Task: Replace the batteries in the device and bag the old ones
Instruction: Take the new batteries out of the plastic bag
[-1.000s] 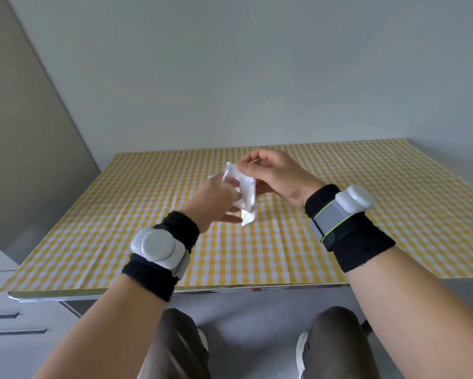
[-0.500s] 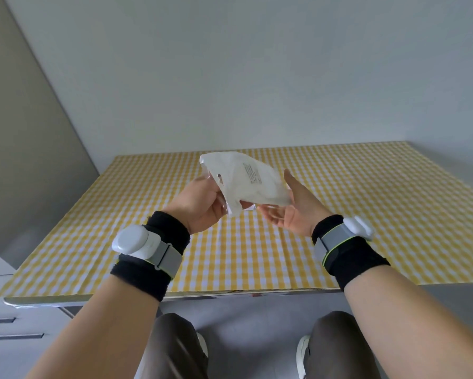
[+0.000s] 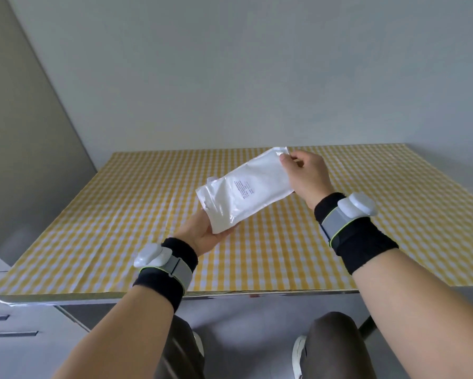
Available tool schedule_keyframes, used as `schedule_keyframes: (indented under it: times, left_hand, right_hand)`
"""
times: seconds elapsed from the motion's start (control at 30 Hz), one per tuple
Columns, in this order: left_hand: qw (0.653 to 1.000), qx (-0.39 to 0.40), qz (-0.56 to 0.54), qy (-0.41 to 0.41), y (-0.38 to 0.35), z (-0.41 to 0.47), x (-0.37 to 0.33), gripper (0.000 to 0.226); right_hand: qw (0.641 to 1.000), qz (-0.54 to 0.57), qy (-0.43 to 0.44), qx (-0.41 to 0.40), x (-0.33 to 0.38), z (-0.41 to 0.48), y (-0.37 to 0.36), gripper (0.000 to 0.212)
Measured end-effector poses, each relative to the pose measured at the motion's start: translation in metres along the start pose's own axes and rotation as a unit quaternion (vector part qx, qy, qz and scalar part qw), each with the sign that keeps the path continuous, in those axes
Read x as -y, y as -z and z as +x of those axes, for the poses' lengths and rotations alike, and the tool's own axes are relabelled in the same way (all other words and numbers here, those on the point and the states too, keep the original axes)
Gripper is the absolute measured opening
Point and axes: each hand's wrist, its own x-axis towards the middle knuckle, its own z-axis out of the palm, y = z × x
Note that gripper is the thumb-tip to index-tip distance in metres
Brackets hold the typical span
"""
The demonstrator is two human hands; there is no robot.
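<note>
Looks like plain domestic room, possibly kitchen or dining corner. Table covered with yellow-and-white gingham cloth, creased from folding, pushed against bare pale grey wall. At left, tall flat grey panel, maybe cupboard side or door, cannot tell which. Below it, white drawer unit with slot handles. Grey floor under table. No tools, machinery or shop fittings visible.

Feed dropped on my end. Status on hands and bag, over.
Left hand grips white bag at near end, right hand pinches far corner. Bag held above checked table. No device or batteries in view.
</note>
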Motion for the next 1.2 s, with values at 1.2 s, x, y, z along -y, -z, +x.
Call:
schedule_keyframes:
  times: [1.2]
  left_hand:
    - [0.983,-0.009,-0.184,0.016,-0.004,0.012,0.005,0.021]
  right_hand:
    - [0.983,-0.140,0.110,-0.052,0.045,0.030,0.019,0.038]
